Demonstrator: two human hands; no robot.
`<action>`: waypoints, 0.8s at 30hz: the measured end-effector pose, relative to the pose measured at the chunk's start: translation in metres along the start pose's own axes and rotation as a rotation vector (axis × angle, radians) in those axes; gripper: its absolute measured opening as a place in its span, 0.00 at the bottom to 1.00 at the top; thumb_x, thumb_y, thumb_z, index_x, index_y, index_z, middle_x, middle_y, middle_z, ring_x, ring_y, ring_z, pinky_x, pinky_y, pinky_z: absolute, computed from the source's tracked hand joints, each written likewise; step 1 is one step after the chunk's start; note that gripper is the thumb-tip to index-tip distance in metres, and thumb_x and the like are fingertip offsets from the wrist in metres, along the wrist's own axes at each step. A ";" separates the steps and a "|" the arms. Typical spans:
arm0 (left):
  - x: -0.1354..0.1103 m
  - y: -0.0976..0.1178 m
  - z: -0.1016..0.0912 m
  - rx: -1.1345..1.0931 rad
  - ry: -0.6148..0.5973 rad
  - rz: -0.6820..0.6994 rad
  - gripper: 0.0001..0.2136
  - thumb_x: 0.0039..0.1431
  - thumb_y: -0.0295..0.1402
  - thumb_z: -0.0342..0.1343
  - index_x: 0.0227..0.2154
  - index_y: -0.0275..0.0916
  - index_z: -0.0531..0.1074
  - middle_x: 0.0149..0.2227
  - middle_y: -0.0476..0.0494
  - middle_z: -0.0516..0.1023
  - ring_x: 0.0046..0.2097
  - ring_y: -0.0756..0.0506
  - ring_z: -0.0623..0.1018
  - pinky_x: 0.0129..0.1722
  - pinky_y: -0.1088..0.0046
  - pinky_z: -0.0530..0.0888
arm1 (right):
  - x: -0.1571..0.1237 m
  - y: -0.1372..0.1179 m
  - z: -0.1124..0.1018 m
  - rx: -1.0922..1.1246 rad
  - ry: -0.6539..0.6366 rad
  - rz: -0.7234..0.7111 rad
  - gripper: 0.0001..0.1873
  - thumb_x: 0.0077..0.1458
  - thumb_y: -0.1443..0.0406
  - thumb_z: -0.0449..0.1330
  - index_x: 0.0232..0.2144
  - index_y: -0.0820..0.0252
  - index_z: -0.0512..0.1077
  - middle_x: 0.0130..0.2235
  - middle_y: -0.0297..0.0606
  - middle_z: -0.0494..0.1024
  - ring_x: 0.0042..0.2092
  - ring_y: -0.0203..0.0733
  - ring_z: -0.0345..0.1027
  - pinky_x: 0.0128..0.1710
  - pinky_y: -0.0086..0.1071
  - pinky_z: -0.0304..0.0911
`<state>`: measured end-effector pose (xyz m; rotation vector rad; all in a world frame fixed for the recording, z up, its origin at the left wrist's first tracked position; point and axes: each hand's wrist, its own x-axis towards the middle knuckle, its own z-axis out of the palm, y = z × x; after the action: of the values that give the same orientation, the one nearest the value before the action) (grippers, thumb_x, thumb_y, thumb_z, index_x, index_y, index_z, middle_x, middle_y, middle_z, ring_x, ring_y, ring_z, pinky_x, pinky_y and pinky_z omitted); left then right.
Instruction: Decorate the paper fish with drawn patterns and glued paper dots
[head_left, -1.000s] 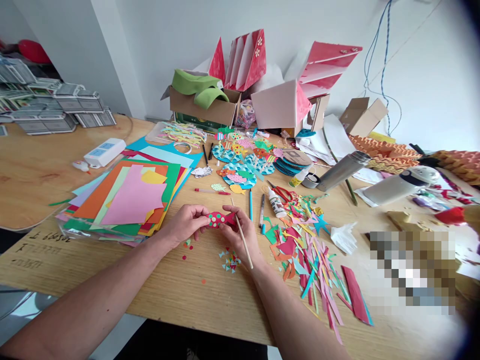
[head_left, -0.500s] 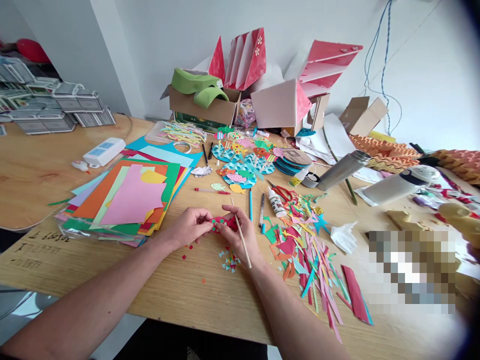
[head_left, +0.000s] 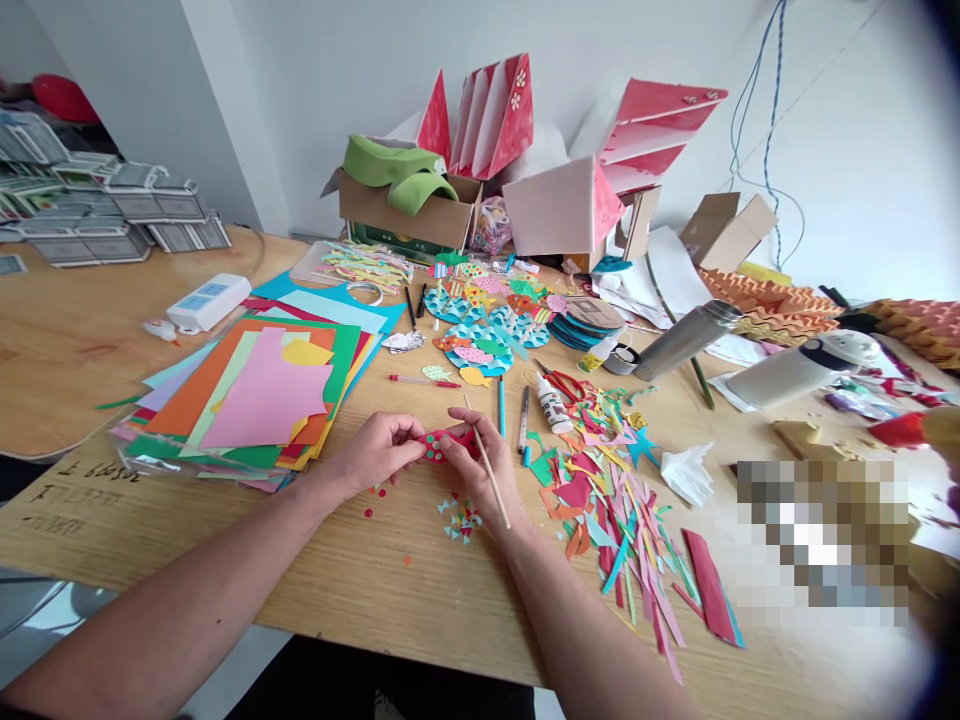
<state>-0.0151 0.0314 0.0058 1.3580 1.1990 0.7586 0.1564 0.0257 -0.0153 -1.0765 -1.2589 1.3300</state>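
Note:
My left hand (head_left: 375,450) and my right hand (head_left: 484,465) meet over the wooden table (head_left: 420,580), both pinching a small red paper fish with green dots (head_left: 442,443). The left fingers press on its left end, the right fingers grip its right end. A thin wooden stick (head_left: 487,465) is tucked in my right hand and slants toward me across it. Tiny paper bits (head_left: 459,518) lie under the right hand, and a few loose dots (head_left: 373,492) under the left.
A stack of coloured paper sheets (head_left: 262,390) lies to the left. Paper scraps (head_left: 607,500), a glue bottle (head_left: 552,405), red scissors (head_left: 566,385) and pens (head_left: 501,407) lie to the right. Finished paper fish on blue discs (head_left: 480,345), cardboard boxes (head_left: 409,215) and two flasks (head_left: 686,340) stand farther back.
The fish has been lowered and tilted flatter between my fingers. My left fingers shifted onto its left end. At the far right another person's hand moved.

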 end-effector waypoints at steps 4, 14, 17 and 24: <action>0.001 0.001 -0.001 -0.037 0.013 -0.023 0.10 0.44 0.40 0.57 0.24 0.37 0.70 0.20 0.52 0.70 0.21 0.52 0.68 0.15 0.79 0.66 | -0.001 -0.002 -0.001 0.038 0.072 -0.021 0.19 0.54 0.57 0.63 0.46 0.58 0.69 0.33 0.34 0.79 0.34 0.39 0.72 0.38 0.33 0.65; 0.000 0.002 -0.003 -0.087 0.011 -0.033 0.11 0.43 0.40 0.58 0.23 0.37 0.70 0.21 0.49 0.71 0.23 0.51 0.70 0.15 0.79 0.67 | 0.006 -0.001 -0.005 0.170 0.439 -0.169 0.13 0.59 0.55 0.60 0.36 0.58 0.69 0.32 0.34 0.78 0.31 0.37 0.71 0.36 0.34 0.66; 0.000 0.002 -0.004 -0.090 -0.001 -0.029 0.11 0.43 0.40 0.59 0.23 0.37 0.70 0.21 0.49 0.72 0.23 0.51 0.70 0.15 0.79 0.67 | 0.008 0.001 -0.010 0.157 0.464 -0.229 0.13 0.60 0.55 0.58 0.32 0.58 0.68 0.32 0.33 0.78 0.31 0.36 0.70 0.37 0.34 0.66; 0.000 0.003 -0.005 -0.078 0.003 -0.032 0.11 0.44 0.40 0.58 0.22 0.37 0.70 0.20 0.50 0.71 0.21 0.52 0.69 0.16 0.78 0.68 | 0.007 -0.001 -0.012 -0.003 0.465 -0.185 0.22 0.63 0.48 0.51 0.29 0.58 0.69 0.29 0.35 0.77 0.34 0.39 0.72 0.42 0.37 0.66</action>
<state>-0.0187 0.0330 0.0098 1.2715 1.1787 0.7769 0.1677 0.0343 -0.0153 -1.1587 -0.9823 0.8721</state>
